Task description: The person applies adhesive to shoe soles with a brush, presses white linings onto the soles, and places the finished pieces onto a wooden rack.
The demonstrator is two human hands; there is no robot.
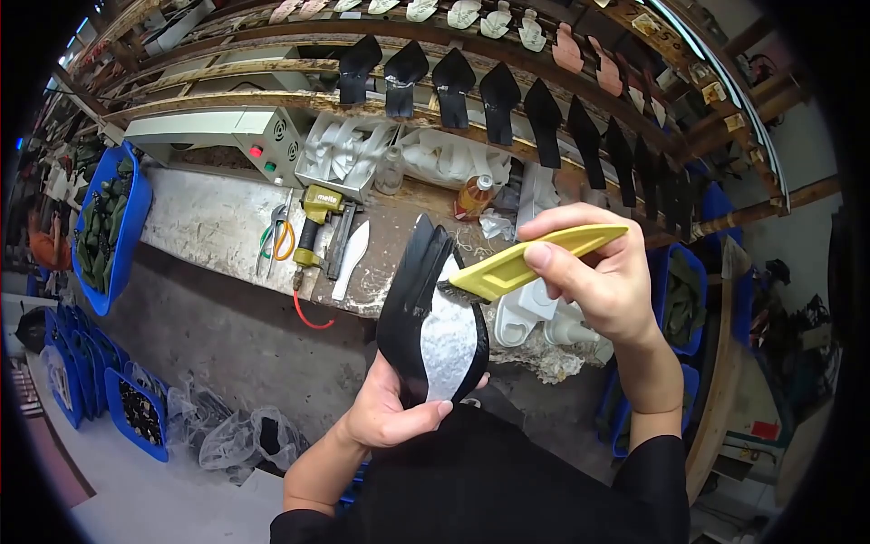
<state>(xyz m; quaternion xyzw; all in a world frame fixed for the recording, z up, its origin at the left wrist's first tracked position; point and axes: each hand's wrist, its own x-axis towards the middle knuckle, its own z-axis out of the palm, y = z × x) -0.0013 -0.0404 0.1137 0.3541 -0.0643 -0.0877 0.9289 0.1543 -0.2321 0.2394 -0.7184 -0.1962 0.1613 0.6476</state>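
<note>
My left hand (399,406) is wrapped round the lower end of a black shoe piece (405,317), which has a white, rough-looking sole face (449,349) turned up. Between the thumb and fingers of my right hand (589,272) is a yellow-handled brush (530,263). Its dark bristles meet the upper part of the white face, near the narrow end of the piece. Both hands are in front of the workbench edge, the right one higher.
On the bench (208,227) lie scissors (278,238), a green nail gun (315,222) with a red hose and a white sole shape (353,258). An orange bottle (474,197) stands behind. Black pieces (453,86) hang on racks above; a blue basket (113,231) is left.
</note>
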